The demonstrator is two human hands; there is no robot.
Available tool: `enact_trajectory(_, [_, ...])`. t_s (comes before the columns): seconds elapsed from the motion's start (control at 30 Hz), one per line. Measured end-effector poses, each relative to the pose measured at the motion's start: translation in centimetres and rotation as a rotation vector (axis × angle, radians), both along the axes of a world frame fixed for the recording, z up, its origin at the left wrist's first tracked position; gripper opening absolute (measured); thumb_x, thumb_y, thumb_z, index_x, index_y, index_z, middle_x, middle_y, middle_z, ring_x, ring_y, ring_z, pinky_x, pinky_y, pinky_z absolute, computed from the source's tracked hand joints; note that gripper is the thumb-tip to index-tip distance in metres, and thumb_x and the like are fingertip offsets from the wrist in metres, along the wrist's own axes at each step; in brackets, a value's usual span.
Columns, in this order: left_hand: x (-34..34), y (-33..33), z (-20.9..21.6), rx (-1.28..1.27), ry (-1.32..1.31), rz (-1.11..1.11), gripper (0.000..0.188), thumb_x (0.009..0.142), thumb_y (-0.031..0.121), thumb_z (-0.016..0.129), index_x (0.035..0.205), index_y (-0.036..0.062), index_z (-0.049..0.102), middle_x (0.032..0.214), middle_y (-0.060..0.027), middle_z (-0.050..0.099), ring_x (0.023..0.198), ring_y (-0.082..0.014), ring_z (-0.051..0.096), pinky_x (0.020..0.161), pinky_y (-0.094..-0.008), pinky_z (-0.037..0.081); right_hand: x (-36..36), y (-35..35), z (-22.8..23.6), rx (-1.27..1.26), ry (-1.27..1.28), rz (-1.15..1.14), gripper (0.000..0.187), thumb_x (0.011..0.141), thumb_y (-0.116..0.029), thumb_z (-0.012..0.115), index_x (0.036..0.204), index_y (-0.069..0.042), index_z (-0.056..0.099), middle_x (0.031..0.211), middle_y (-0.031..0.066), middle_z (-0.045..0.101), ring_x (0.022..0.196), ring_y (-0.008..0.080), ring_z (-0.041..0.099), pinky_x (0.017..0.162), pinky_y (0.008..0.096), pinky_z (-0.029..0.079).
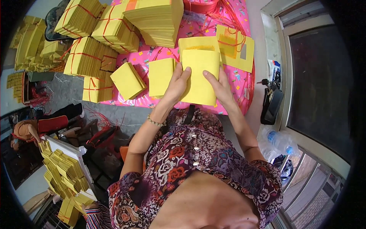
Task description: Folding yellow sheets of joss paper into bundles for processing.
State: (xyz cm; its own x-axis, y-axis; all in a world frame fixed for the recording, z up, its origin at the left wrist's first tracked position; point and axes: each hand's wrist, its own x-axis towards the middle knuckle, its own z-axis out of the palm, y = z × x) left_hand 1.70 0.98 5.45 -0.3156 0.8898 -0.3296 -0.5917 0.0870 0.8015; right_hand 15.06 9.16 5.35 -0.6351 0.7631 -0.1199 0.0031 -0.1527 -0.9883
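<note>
Between my two hands I hold a stack of yellow paper (200,78) upright, over the near edge of the pink table. My left hand (177,84) grips its left side with the thumb in front. My right hand (220,87) closes on the opposite side, thumb also on the front face; the fingers behind are hidden. Just beyond it are more yellow sheets (194,42) with an orange patch, partly covered by the held stack. Left of my left hand sit a small yellow pile (161,78) and a tilted one (129,81).
Bundles tied with red strips (85,61) pile up at the far left of the pink-covered table (242,89). Loose red strips (232,17) lie at the back right. Keys (271,86) and a plastic bottle (280,141) are at right. Someone's striped sleeve (97,217) shows lower left.
</note>
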Motion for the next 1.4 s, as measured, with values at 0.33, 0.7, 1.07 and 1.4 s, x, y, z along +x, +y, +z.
enact_trajectory(0.33, [1.6,-1.5,0.0,0.291,0.463,0.068,0.035,0.099,0.014,0.041,0.131,-0.0007,0.034,0.123,-0.0097,0.049,0.114,-0.0139,0.045,0.097,-0.0285,0.036,1.2,-0.6,0.7,0.042,0.14,0.073,0.046,0.086,-0.009,0.063,0.127,0.0,0.043,0.113,0.008,0.057,0.102,0.0135,0.056,0.086,0.0288,0.047])
enact_trajectory(0.7, [1.8,-1.8,-0.5,0.259,0.466,0.129,0.032,0.098,0.013,0.042,0.125,-0.0035,0.039,0.112,-0.0105,0.052,0.106,-0.0158,0.048,0.092,-0.0291,0.039,1.5,-0.4,0.6,0.02,0.101,0.078,0.034,0.09,-0.013,0.06,0.12,0.0,0.05,0.107,0.0058,0.061,0.096,0.0103,0.058,0.081,0.026,0.048])
enact_trajectory(1.07, [1.2,-3.5,-2.2,0.173,0.46,0.171,0.031,0.098,0.013,0.043,0.124,-0.0031,0.041,0.114,-0.0108,0.054,0.105,-0.0151,0.05,0.091,-0.0283,0.04,0.2,0.4,0.3,0.039,0.058,-0.017,0.023,0.094,-0.018,0.055,0.107,0.002,0.059,0.091,0.0017,0.065,0.081,0.0051,0.057,0.072,0.0222,0.047])
enact_trajectory(1.4, [-0.1,-5.7,-1.9,0.112,0.212,0.207,0.03,0.098,0.008,0.041,0.126,-0.0003,0.041,0.118,-0.0085,0.054,0.11,-0.0126,0.049,0.094,-0.0275,0.04,0.4,-1.0,1.2,-0.061,-0.158,0.351,0.027,0.094,-0.02,0.056,0.107,0.003,0.061,0.089,0.0021,0.066,0.075,0.0038,0.057,0.063,0.0224,0.048])
